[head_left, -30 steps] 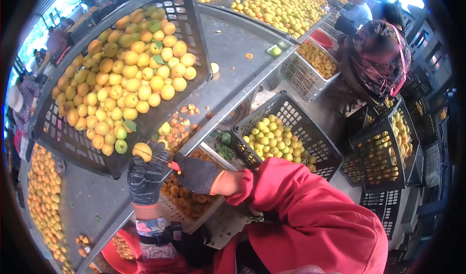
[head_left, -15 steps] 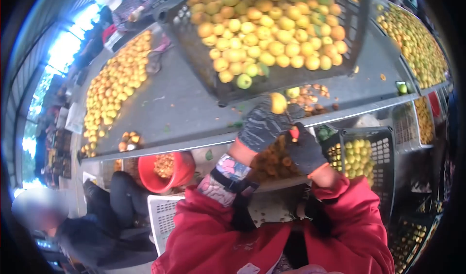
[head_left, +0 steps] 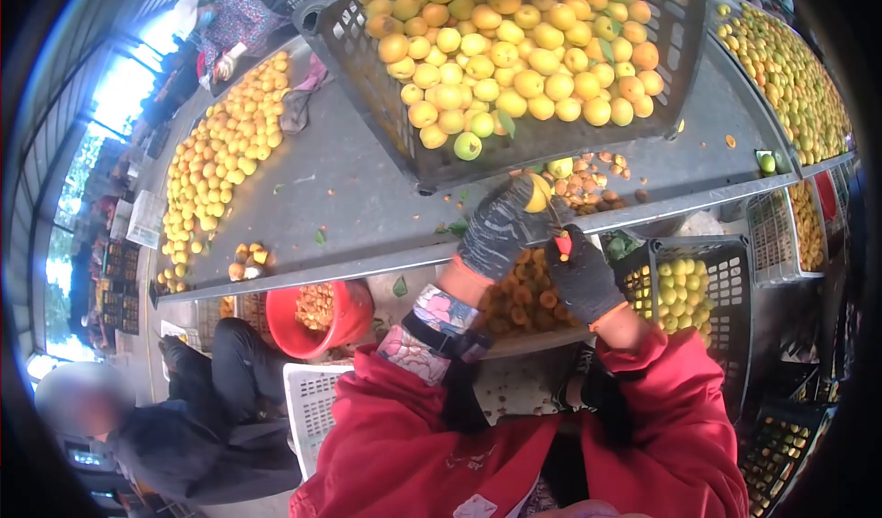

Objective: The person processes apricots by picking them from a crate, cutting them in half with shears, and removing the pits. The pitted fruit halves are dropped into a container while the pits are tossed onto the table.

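My left hand (head_left: 501, 229), in a dark grey knit glove, is closed round a yellow fruit (head_left: 537, 194) at the table's front edge. Close beside it, my right hand (head_left: 581, 275), also gloved, grips a small tool with a red handle (head_left: 563, 244); its thin dark shaft points up at the fruit. Behind both hands a black crate (head_left: 404, 141) full of yellow-orange fruit rests tilted on the grey table (head_left: 349, 192). Cut fruit tops (head_left: 593, 185) lie between the crate and the table edge.
Below the edge are a red bucket (head_left: 347, 316) of trimmings, a container of orange fruit (head_left: 524, 302) and a black crate (head_left: 730, 288) of greenish fruit. Fruit piles (head_left: 220, 164) lie at left and right (head_left: 781, 68). A seated person (head_left: 193, 449) is at lower left, another person (head_left: 241, 22) at upper left.
The whole view has shifted slightly. The fruit in my left hand now shows a flatter, partly covered face near the tool. Both hands stay close together.
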The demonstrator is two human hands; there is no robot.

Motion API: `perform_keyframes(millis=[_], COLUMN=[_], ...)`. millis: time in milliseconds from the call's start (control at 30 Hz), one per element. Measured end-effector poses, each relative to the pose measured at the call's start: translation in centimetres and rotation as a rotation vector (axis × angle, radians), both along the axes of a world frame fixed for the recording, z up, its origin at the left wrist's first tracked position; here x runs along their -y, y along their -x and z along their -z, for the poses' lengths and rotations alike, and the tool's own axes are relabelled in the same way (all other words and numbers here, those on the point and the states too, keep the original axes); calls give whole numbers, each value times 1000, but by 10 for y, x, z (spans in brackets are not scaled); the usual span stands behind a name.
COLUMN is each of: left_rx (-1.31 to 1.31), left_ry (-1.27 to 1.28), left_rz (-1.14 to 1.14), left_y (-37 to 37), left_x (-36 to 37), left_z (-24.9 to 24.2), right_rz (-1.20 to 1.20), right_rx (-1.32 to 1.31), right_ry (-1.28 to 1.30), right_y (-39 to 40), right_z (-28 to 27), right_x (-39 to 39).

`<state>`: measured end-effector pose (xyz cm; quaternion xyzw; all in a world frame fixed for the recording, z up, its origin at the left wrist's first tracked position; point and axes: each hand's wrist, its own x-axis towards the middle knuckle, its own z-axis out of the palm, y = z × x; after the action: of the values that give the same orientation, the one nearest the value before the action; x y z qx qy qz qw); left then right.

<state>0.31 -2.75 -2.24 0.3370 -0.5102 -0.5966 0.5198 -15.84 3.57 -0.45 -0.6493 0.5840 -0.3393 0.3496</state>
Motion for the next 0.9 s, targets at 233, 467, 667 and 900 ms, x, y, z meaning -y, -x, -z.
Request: perform_keyframes(millis=[233,467,667,900], left_rx=[-130,36,-12,338], left_ry=[-13,-65,-249,255], left_rz=[115,84,8,58], left_y=[9,-5,3,7], left_x=[-6,-7,-2,-5], left_z=[7,-35,-7,20], right_rz=[26,-53,-53,41], right_rx=[-66,-139,32,-7], right_ry=[-66,51,51,-44], right_y=[1,15,2,-9], right_z=[3,-2,16,5], right_x=[2,4,4,-1])
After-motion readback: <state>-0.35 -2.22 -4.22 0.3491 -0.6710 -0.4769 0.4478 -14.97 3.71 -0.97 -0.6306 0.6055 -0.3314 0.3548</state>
